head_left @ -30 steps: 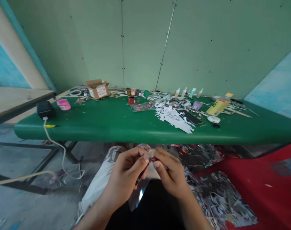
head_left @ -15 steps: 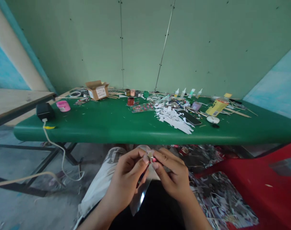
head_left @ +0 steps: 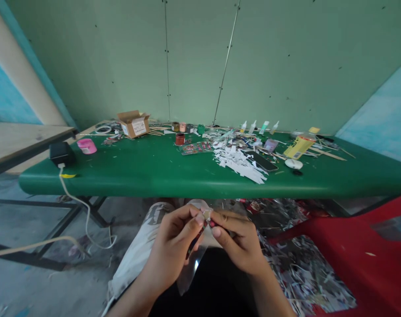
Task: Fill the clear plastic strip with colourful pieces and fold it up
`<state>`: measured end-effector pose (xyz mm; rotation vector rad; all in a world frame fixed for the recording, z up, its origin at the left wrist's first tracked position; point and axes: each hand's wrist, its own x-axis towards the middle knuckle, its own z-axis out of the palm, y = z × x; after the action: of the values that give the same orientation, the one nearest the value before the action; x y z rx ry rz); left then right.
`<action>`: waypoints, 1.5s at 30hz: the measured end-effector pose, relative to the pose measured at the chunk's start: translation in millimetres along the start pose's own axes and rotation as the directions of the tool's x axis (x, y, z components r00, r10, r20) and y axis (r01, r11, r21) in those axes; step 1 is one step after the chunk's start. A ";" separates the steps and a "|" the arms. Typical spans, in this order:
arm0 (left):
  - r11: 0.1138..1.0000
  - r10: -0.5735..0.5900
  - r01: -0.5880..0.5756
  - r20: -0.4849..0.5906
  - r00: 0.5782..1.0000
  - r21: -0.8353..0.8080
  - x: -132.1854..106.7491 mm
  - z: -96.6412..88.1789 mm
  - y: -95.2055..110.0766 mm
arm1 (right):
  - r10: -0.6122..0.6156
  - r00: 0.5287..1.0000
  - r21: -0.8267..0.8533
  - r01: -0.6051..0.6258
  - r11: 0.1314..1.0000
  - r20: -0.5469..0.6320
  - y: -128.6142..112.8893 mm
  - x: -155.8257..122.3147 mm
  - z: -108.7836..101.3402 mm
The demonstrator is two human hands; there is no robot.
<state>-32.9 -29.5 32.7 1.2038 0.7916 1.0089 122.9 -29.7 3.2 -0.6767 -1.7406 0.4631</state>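
Observation:
Above my lap, my left hand [head_left: 174, 240] and my right hand [head_left: 239, 241] meet fingertip to fingertip, both closed. A clear plastic bag [head_left: 190, 275] is pinched in my left hand and hangs below its fingers, catching the light. Some dark printed part [head_left: 193, 245] shows beneath the left thumb. Between the two sets of fingertips is a small pale, shiny piece [head_left: 206, 214]. My right thumb and forefinger close on a small red piece [head_left: 212, 223]; its kind is too small to tell.
A green-covered table [head_left: 137, 169] stands ahead, with white paper scraps [head_left: 238, 163], a phone [head_left: 261, 161], a cardboard box [head_left: 134, 124], a yellow-labelled bottle [head_left: 299, 146] and a pink jar [head_left: 87, 146]. At right is a red chair [head_left: 362, 246] beside scrap-filled litter [head_left: 306, 273].
Both hands stay almost in place. My right fingers have shifted slightly about the small red piece, which shows darker and less of it. The hanging plastic has swung a little left.

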 end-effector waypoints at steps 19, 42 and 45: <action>0.984 0.149 -0.164 -0.190 0.970 -0.065 7.7 2.2 -9.8 | 0.368 0.906 0.142 -0.344 0.928 -0.209 -20.6 2.0 21.8; 0.999 -0.010 0.011 0.024 1.000 -0.035 3.0 1.5 -0.9 | 0.376 0.915 0.222 -0.340 0.914 -0.145 -17.0 9.6 1.4; 1.000 0.001 -0.001 -0.012 1.000 -0.014 3.5 1.8 0.0 | 0.333 0.925 0.049 -0.330 0.943 -0.185 -18.0 8.0 1.6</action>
<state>-29.9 -26.9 33.2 1.1876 0.7925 1.0215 116.4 -38.1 19.9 -0.9790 -1.4431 0.6235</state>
